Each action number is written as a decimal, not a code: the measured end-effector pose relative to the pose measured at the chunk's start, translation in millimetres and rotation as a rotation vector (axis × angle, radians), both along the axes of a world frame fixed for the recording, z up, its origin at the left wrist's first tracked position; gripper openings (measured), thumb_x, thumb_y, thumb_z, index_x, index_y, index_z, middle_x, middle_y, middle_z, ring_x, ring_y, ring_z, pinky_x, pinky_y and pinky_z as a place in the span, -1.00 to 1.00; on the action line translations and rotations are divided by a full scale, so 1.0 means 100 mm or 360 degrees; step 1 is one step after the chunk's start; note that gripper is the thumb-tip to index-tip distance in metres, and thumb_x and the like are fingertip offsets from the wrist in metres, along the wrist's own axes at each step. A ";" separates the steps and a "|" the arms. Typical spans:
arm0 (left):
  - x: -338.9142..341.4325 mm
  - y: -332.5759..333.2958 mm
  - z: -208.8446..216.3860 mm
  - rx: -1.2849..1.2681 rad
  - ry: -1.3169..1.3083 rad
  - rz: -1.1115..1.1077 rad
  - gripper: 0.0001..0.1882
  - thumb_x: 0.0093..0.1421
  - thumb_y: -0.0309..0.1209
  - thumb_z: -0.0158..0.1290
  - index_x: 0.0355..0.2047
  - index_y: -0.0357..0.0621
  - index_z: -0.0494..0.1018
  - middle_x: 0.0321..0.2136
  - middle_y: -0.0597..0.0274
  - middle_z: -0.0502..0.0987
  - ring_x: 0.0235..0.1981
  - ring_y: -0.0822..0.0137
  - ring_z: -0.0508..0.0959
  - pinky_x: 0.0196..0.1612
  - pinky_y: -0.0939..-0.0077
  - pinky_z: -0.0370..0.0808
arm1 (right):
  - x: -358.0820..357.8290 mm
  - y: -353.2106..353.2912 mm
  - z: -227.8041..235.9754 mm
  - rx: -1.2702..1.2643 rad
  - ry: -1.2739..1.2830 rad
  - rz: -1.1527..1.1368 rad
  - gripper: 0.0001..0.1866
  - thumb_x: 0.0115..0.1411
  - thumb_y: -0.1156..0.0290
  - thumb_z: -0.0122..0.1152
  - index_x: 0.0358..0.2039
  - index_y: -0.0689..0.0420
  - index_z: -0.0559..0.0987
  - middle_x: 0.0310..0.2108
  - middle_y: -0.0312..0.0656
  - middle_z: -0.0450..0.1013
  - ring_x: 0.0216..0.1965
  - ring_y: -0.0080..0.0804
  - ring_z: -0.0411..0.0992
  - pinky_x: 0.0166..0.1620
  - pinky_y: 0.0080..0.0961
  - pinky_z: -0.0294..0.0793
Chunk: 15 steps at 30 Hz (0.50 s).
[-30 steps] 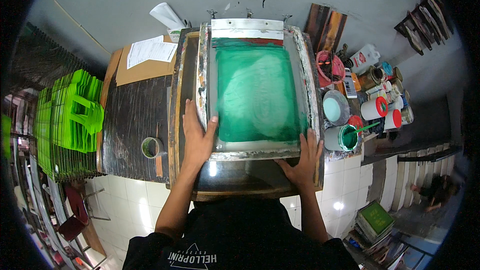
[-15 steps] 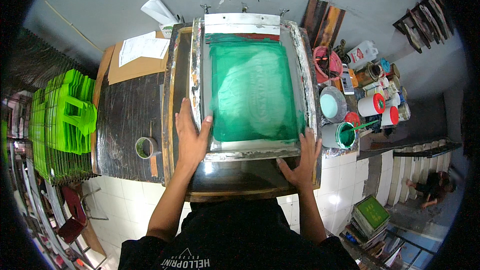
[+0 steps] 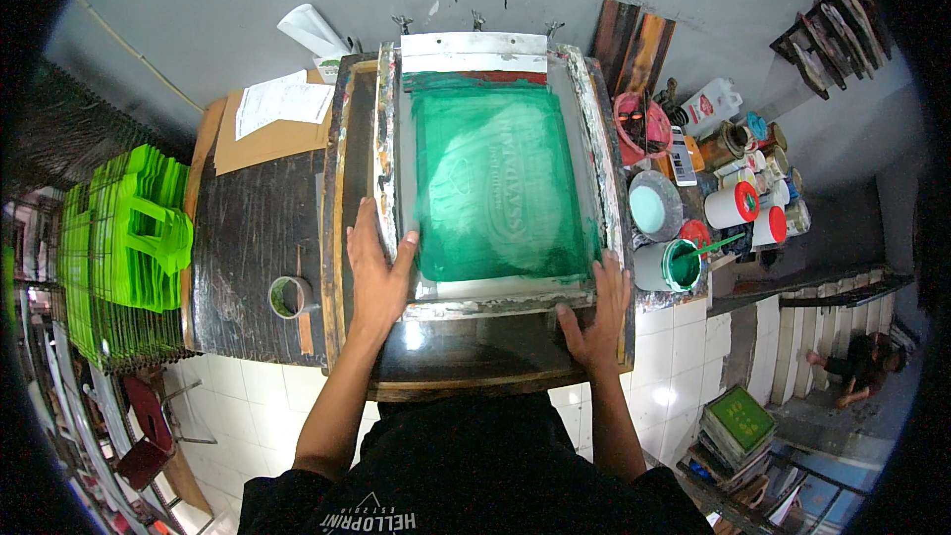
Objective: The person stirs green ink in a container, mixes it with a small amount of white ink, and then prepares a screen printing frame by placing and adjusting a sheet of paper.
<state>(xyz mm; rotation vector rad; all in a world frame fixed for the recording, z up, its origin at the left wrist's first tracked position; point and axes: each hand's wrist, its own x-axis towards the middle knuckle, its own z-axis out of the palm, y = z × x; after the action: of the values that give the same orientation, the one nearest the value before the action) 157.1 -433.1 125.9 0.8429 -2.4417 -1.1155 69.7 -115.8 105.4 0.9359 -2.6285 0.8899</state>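
A screen printing frame (image 3: 456,309) with a paint-spattered rim lies on the dark tabletop. Green ink (image 3: 446,248) covers most of its mesh, and a pale design shows through. My left hand (image 3: 379,282) straddles the left rail near the front, thumb on the inner side and fingers along the outer side. At the front right corner my right hand (image 3: 596,322) holds the frame, its fingers on the right rail and its thumb by the front rail. A white strip (image 3: 474,52) crosses the frame's far end, below metal clamps (image 3: 478,20).
To the left stand a rack of lime green pieces (image 3: 149,228), a tape roll (image 3: 290,297) and papers on brown card (image 3: 267,139). On the right are an open ink tub (image 3: 669,266), a bowl (image 3: 654,203) and several jars (image 3: 731,205). A person (image 3: 867,367) sits far right.
My right thumb has shifted slightly to the right along the frame's front. The design shows more plainly through the mesh. My left hand stays on its rail.
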 end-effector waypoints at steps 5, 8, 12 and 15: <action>0.00 -0.01 -0.05 -0.0026 0.0027 0.0004 -0.16 0.33 -0.12 0.08 0.38 -0.48 0.04 0.38 -0.37 0.11 0.43 -0.18 0.09 0.50 -0.03 -0.18 | 0.01 -0.02 0.02 0.0002 -0.0022 -0.0038 -0.22 0.18 0.19 0.30 0.32 0.29 0.26 0.40 0.21 0.14 0.44 0.18 0.06 0.44 0.20 -0.16; 0.00 -0.01 -0.05 -0.0047 0.0053 -0.0001 -0.17 0.32 -0.15 0.10 0.37 -0.49 0.05 0.37 -0.38 0.12 0.42 -0.19 0.11 0.49 -0.03 -0.17 | 0.01 -0.02 0.04 -0.0020 -0.0013 -0.0032 -0.24 0.23 0.15 0.26 0.32 0.29 0.27 0.39 0.21 0.15 0.43 0.19 0.07 0.44 0.19 -0.16; 0.01 -0.02 -0.13 -0.0125 0.0095 0.0003 -0.17 0.30 -0.17 0.12 0.37 -0.49 0.06 0.36 -0.40 0.15 0.42 -0.19 0.13 0.48 -0.05 -0.14 | 0.01 -0.03 0.04 -0.0027 0.0004 -0.0014 -0.25 0.23 0.17 0.26 0.32 0.29 0.27 0.39 0.20 0.15 0.43 0.17 0.07 0.44 0.19 -0.17; 0.00 -0.04 -0.14 -0.0150 0.0099 -0.0011 -0.17 0.29 -0.18 0.13 0.36 -0.49 0.06 0.34 -0.41 0.16 0.40 -0.20 0.15 0.48 -0.07 -0.13 | 0.00 -0.02 0.03 -0.0009 -0.0025 -0.0019 -0.23 0.20 0.18 0.29 0.32 0.30 0.26 0.40 0.21 0.13 0.44 0.18 0.05 0.45 0.19 -0.17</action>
<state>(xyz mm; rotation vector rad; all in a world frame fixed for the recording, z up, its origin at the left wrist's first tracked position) 157.3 -437.4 111.5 0.7598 -2.4269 -1.0052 69.5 -117.6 108.6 0.9143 -2.6407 0.9051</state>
